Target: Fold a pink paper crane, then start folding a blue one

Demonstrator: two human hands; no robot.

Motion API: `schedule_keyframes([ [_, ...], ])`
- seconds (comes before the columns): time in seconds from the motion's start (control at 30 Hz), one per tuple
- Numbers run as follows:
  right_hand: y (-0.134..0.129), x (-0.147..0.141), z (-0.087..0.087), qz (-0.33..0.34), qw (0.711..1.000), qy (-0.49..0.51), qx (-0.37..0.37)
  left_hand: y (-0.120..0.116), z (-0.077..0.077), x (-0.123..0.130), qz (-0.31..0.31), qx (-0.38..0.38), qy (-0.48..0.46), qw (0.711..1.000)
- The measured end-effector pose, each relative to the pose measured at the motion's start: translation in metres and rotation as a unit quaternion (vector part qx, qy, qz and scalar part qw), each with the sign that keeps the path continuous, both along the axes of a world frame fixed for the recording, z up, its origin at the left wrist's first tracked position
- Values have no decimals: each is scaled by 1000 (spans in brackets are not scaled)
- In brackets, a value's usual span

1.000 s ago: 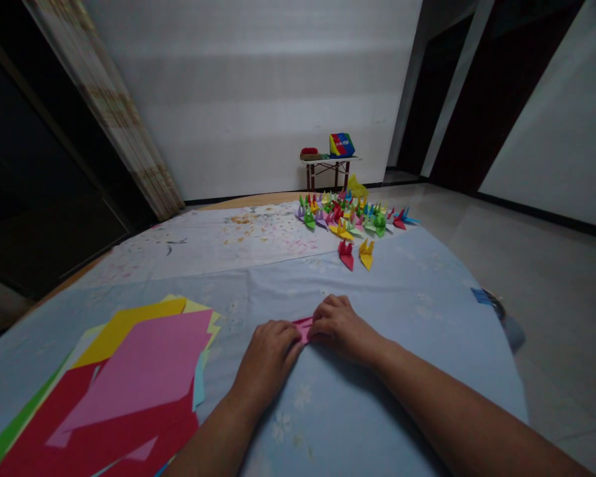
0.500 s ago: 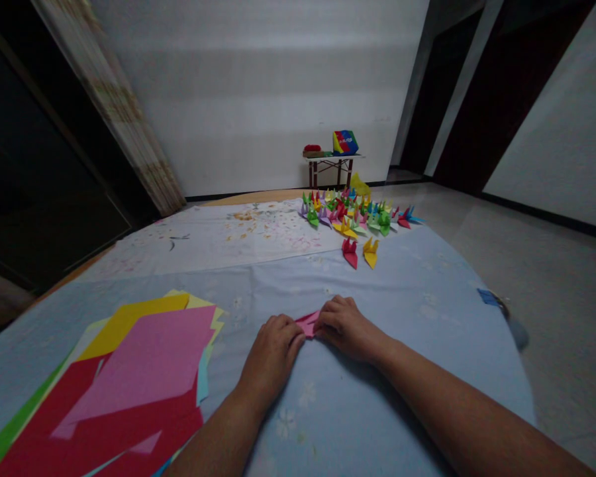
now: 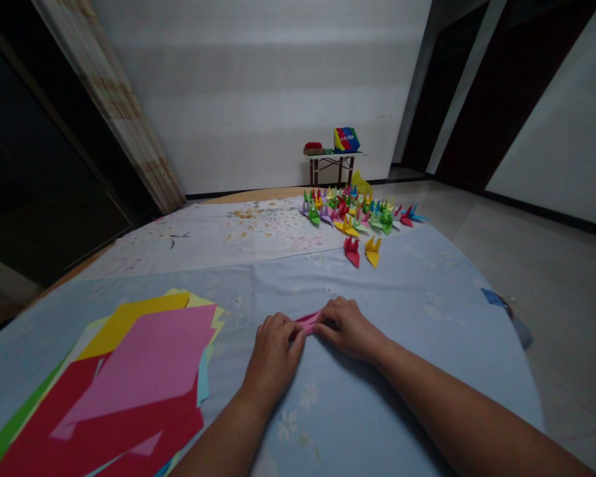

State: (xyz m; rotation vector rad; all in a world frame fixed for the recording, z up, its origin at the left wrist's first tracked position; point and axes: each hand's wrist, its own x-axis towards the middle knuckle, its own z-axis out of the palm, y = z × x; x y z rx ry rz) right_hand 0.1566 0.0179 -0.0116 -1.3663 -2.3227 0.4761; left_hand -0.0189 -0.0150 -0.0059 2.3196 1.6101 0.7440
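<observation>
one loose stack of paper sheets lies to the left of the left hand and reaches nearer than it. one pink sheet is uppermost, with one yellow sheet showing at its far side and red paper beneath; the overlapping edges are too many to count.

two hands meet over the blue cloth. between them is one pink folded paper, a narrow strip. its long axis runs from the left hand to the right hand, the right end tipped slightly farther away; both ends are hidden under fingers, so which one is the tip cannot be told. the left hand pinches its left end, fingers curled, and the right hand pinches its right end between thumb and fingers.

beyond the right hand stand two folded cranes, one red crane and one yellow crane, side by side and apart. farther past them is one crowded cluster of cranes in many colours, too overlapped to count. behind that, one small table bears one multicoloured box.
</observation>
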Motion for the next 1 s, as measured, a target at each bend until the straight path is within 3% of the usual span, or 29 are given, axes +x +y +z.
schedule_keyframes([
  [0.73, -1, -5, 6, -75, 997, -12, -24, 1, -2, 9, 99, -39, -11, 994],
  [1.0, -2, -6, 7, -84, 996, -23, -30, 1, -5, 7, 107, -34, -12, 994],
])
